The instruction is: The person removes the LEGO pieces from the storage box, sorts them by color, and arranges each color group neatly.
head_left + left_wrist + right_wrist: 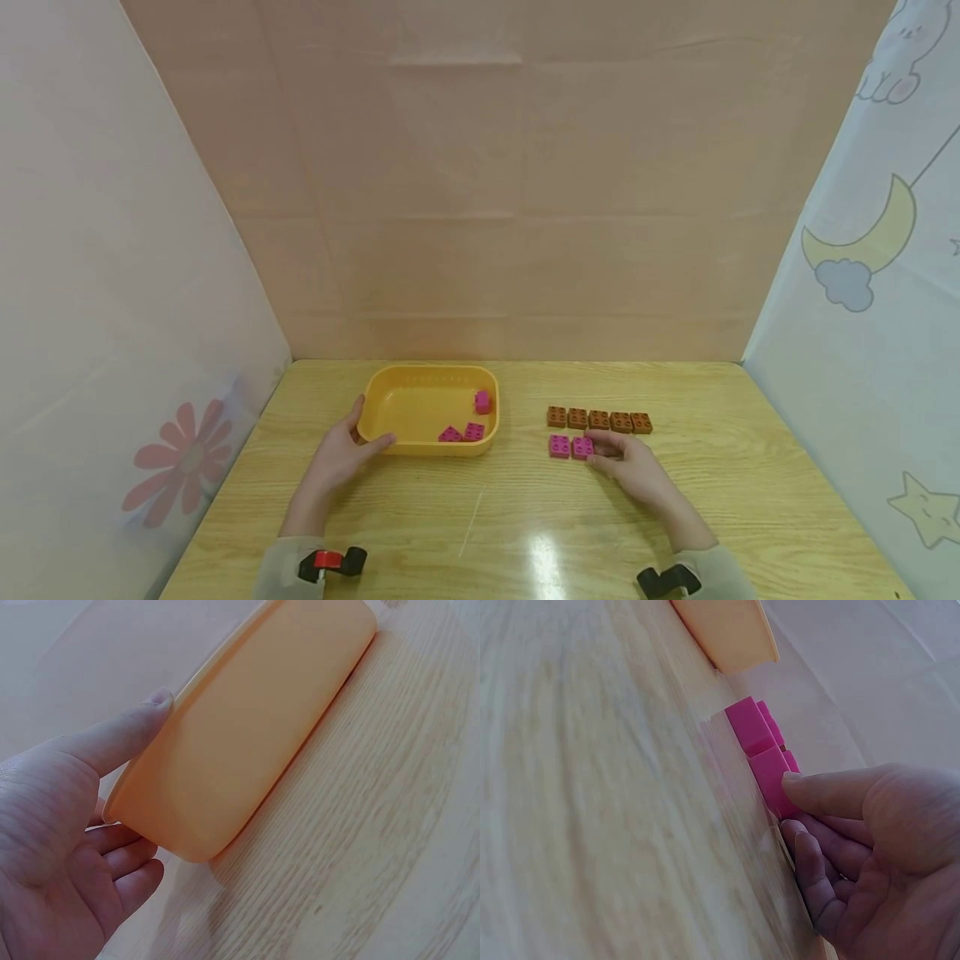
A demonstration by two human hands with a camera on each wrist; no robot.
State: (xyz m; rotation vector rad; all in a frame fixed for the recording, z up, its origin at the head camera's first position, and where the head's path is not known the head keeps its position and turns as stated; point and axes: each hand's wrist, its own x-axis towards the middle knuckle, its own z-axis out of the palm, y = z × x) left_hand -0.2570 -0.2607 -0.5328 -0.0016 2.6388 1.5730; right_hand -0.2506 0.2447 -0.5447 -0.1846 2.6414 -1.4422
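Observation:
My left hand (340, 457) grips the near left corner of a yellow plastic basket (420, 448), its thumb on the rim and its fingers curled around the outside of the end. Inside the basket, toward its right end, lie three pink building blocks (474, 432). On the table to the right, my right hand (633, 468) pinches a pink building block (771, 780) between thumb and fingers. Directly left of it sits another pink block (559, 447), lined up side by side with the held one.
Behind the pink pair stands a row of several brown building blocks (598, 419), close to my right fingers. The wooden table (480, 517) meets a beige cloth wall (517, 250) at the back and pale printed cloths on both sides.

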